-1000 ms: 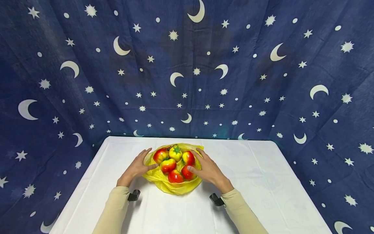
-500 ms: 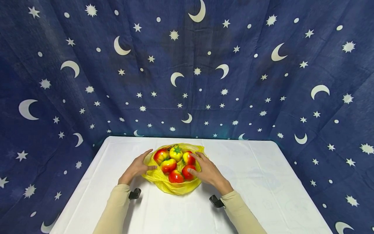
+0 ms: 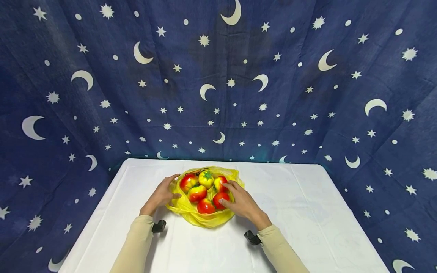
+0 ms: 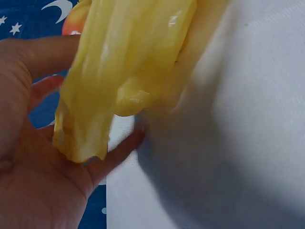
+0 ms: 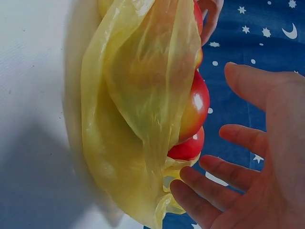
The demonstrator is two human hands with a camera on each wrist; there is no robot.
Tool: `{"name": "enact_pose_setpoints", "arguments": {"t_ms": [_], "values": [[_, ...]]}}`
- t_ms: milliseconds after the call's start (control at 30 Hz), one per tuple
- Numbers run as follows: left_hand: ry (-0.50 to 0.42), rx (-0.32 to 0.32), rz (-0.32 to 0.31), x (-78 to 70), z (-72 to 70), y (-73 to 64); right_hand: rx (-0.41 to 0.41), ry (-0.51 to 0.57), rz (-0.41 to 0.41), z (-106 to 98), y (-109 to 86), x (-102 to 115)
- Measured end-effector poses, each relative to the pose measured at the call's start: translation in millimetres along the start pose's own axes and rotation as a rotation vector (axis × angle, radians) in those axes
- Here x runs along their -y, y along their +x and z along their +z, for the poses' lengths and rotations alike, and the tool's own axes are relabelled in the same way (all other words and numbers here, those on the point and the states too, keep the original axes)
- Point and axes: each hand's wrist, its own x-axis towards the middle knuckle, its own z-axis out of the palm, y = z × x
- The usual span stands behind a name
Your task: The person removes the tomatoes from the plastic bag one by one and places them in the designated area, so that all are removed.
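Observation:
A crinkled yellow plastic bag (image 3: 206, 222) lies on the table with its mouth spread wide at the top. Several shiny red-and-yellow tomatoes (image 3: 197, 193) sit inside it; one yellow tomato (image 3: 206, 179) shows a green star-shaped top. My left hand (image 3: 160, 194) is at the bag's left side, fingers spread; in the left wrist view the bag's loose edge (image 4: 90, 109) hangs in front of its palm. On the right side, my right hand (image 3: 243, 201) reaches over the rim with fingers apart. The right wrist view shows these fingers (image 5: 228, 174) loosely bent, holding nothing, beside the red tomatoes (image 5: 194, 107).
A white cloth covers the table (image 3: 300, 227). Behind it and at both sides hangs a dark blue curtain (image 3: 218, 68) with moons and stars. Black wrist devices (image 3: 159, 226) are strapped at both beige sleeves (image 3: 133, 246).
My right hand has drawn slightly down and back from the tomatoes, and the bag's right rim has spread outward. My left thumb has pulled back a little to the left.

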Motion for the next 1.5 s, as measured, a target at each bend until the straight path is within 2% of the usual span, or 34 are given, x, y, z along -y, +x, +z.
{"name": "enact_pose_setpoints", "arguments": {"t_ms": [100,300,400,800,1033,1300,1500], "values": [[0.000,-0.011,0.001,-0.7,1.1,0.0,-0.013,-0.007,-0.011,1,-0.6,0],[-0.048,0.008,-0.044,0.0,3.3,-2.2,-0.034,-0.026,-0.020,2,-0.9,2],[-0.072,0.013,-0.037,-1.0,3.0,-3.3,-0.034,-0.022,-0.025,3,-0.7,3],[-0.129,0.029,-0.040,-0.9,0.1,-5.1,0.025,-0.012,-0.030,14,2.5,2],[-0.119,0.014,-0.025,-2.9,-1.4,-8.8,0.066,-0.027,-0.032,17,4.9,3],[-0.129,0.005,-0.035,-3.9,-0.8,-9.2,0.095,-0.034,-0.060,18,5.9,2],[-0.130,0.007,-0.035,-5.0,-1.1,-8.4,0.092,-0.051,-0.067,18,6.1,0]]}}
